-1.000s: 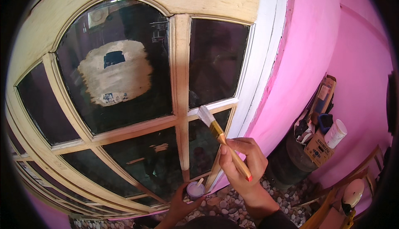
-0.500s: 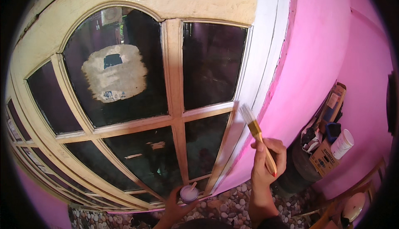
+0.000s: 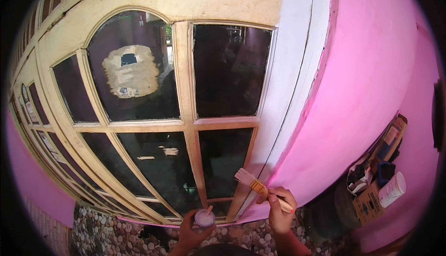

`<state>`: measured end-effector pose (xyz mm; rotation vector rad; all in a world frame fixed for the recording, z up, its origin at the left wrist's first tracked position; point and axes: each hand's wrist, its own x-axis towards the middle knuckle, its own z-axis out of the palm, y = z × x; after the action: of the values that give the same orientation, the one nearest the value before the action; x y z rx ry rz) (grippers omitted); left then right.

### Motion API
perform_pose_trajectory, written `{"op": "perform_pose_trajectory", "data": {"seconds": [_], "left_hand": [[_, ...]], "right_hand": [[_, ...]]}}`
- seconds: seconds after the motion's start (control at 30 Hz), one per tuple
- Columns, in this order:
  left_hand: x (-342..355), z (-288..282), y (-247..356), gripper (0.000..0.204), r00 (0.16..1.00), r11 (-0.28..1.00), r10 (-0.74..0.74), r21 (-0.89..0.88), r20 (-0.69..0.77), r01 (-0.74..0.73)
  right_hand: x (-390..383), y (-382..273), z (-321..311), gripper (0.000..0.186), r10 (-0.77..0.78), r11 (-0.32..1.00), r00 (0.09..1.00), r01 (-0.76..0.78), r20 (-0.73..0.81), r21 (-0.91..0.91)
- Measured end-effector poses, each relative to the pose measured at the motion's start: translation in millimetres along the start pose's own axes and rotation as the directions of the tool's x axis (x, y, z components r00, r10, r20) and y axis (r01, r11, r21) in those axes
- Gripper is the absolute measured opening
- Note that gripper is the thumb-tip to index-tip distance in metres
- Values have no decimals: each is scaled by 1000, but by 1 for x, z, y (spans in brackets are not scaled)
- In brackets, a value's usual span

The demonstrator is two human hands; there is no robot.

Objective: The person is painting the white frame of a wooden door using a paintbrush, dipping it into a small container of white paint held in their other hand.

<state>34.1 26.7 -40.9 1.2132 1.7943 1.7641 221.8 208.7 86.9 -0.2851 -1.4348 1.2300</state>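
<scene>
My right hand (image 3: 281, 212) grips a paintbrush (image 3: 265, 191) with a wooden handle, metal band and pale bristles. The bristles are over the lower right stile of the door, by a small glass pane (image 3: 223, 158); I cannot tell whether they touch it. My left hand (image 3: 189, 233) holds a small lidless cup (image 3: 204, 215) of whitish paint with a wooden stick in it. The cream door frame (image 3: 188, 126) has white paint along its right edge (image 3: 283, 93). A ragged beige patch (image 3: 130, 72) sits on the arched pane.
A pink wall (image 3: 353, 79) borders the door on the right. In the right corner a dark drum (image 3: 341, 209) stands beside a cardboard box (image 3: 367, 202), a white bucket (image 3: 391, 188) and piled items. Pebbled flooring (image 3: 125, 228) lies below; more paned panels (image 3: 46, 140) continue leftward.
My right hand and brush have moved down, with the bristles now lower on the right stile and angled more leftward. My left hand with the cup has shifted left. The view has shifted slightly.
</scene>
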Motion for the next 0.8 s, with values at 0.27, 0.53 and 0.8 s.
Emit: {"op": "perform_pose_trajectory", "data": {"seconds": [0.27,0.53,0.8], "left_hand": [[-7,22,7,81,998,999,43,-25,-53,-45],[4,29,23,77,999,997,-40,-70,-19,38],[34,16,29,77,997,993,44,-116,63,-36]], "right_hand": [[-3,10,-12,21,122,990,987,-128,106,51],[-7,-1,-18,21,126,992,987,-127,96,3],[-9,-27,-3,14,122,978,992,-114,36,-175]]}}
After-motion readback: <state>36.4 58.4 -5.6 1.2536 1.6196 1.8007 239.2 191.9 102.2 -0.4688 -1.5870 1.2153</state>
